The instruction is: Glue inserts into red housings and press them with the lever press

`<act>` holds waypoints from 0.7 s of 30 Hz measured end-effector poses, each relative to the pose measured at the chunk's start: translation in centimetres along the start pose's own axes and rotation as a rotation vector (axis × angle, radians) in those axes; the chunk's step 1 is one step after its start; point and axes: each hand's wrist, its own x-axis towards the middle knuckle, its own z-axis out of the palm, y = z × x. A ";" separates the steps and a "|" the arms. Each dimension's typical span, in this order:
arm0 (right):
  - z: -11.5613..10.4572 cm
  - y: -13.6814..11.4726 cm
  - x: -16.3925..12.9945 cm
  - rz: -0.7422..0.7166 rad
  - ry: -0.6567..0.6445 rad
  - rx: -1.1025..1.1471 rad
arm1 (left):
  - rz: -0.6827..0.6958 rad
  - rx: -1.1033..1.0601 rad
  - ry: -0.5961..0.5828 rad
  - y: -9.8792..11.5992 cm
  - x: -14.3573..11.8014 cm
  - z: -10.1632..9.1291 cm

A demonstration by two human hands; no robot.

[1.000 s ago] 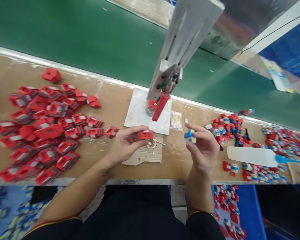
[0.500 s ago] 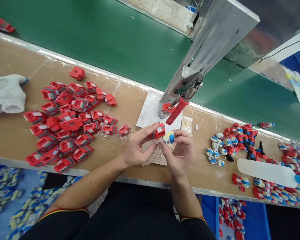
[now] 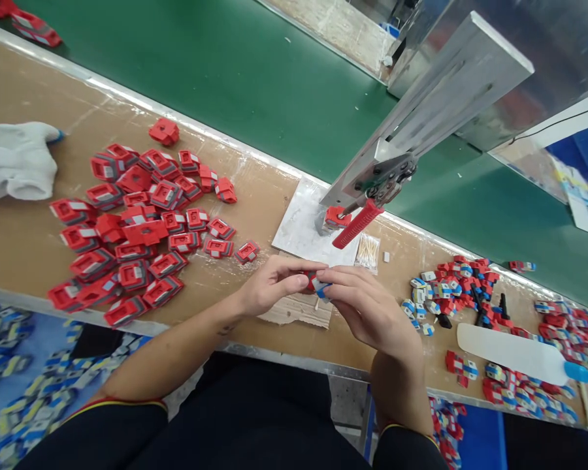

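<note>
My left hand pinches a small red plastic part, mostly covered by the fingers. From the other side, my right hand grips a small white and blue plastic part, its back turned up. The two parts touch; whether they are joined cannot be seen. Below them lies a torn piece of cardboard with a cotton swab on it. Just beyond my hands, a toggle clamp with a red handle stands over a white plate, and another red part sits under its tip.
Many red parts are heaped at left, near a white glove. A bag of cotton swabs lies by the plate. At right are mixed red and blue-white parts and a white bottle. A green conveyor belt runs behind.
My hands have brought the red part and the white and blue part together. My right hand has rolled over, so its back now shows. The view has shifted slightly.
</note>
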 end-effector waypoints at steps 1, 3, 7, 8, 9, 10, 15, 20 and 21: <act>-0.5 0.0 0.4 -0.015 -0.057 -0.002 | -0.014 0.004 -0.014 0.2 0.1 0.0; -1.1 0.0 1.0 -0.040 -0.153 0.021 | -0.040 -0.001 -0.063 0.6 0.2 0.0; -1.8 0.7 1.6 -0.080 -0.255 0.135 | -0.137 -0.063 -0.159 1.4 0.3 0.1; -1.8 1.0 1.6 -0.079 -0.267 0.166 | -0.160 -0.077 -0.176 1.6 0.3 0.2; -1.9 1.3 1.7 -0.074 -0.276 0.196 | -0.176 -0.089 -0.192 1.7 0.3 0.2; -1.9 1.7 1.7 -0.066 -0.281 0.227 | -0.185 -0.100 -0.208 1.7 0.3 0.2; -1.3 3.0 1.6 -0.058 -0.275 0.348 | -0.197 -0.126 -0.267 1.7 0.5 0.3; 0.1 2.6 -0.4 0.073 -0.141 0.370 | -0.104 -0.097 -0.180 1.4 0.1 0.2; 0.7 2.3 -1.0 0.144 -0.041 0.394 | -0.030 -0.056 -0.133 1.4 0.1 0.2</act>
